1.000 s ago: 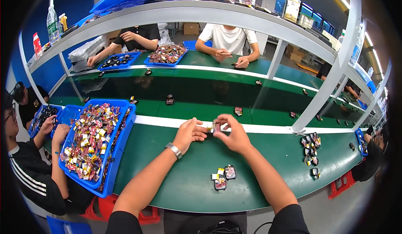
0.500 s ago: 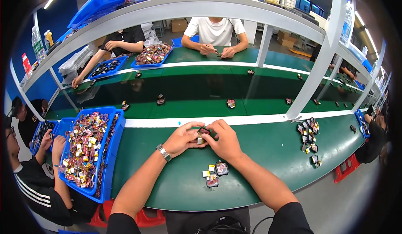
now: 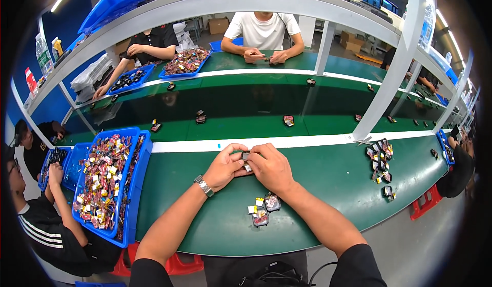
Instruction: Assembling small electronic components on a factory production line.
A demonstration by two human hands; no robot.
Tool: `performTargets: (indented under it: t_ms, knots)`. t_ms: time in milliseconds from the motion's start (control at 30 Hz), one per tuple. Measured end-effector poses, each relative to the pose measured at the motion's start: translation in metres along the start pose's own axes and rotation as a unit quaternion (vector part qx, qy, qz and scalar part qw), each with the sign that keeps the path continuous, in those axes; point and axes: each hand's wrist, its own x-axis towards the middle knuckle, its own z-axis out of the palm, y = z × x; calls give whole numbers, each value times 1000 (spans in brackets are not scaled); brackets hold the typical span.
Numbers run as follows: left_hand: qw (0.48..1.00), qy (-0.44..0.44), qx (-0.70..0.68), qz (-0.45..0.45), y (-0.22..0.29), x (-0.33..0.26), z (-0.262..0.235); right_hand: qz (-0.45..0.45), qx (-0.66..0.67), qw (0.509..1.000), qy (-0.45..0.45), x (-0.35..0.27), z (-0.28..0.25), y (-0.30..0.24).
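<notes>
My hands sit a bit lower now. L hand (image 3: 224,165) & R hand (image 3: 270,167) both pinch one small dark part (image 3: 246,157), maybe a case, above the little pile (image 3: 262,209).

1. Green workbench (image 3: 328,184) is carrying a white stripe (image 3: 307,141) along its far edge.
2. Blue tray (image 3: 134,184) of mixed small packets is sitting at left.
3. Small packets (image 3: 262,208) are lying near the front edge; another pile (image 3: 380,160) is lying at right.
</notes>
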Motion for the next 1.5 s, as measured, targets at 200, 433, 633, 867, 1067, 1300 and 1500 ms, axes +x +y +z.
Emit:
performTargets:
  t_ms: [200,433,633,867,1067,1300,1500]
  knots:
    - [1000,-1,20,-9,1,0,-2,62,120,989,-55,2,-4,5]
    - [999,-20,22,-12,4,-1,-2,81,157,981,-82,2,-4,8]
    - [999,-23,22,-11,6,-1,1,116,187,970,-106,2,-9,7]
    - [998,-36,52,-4,6,-2,0,136,202,965,-97,0,-7,8]
    - [999,-31,17,-12,4,-1,-2,138,261,947,-123,0,-10,11]
    - [999,-3,34,-2,1,-1,0,121,198,970,-77,-5,-6,5]
    - [1000,-19,-9,3,-1,0,-6,131,188,972,-51,-5,-3,-1]
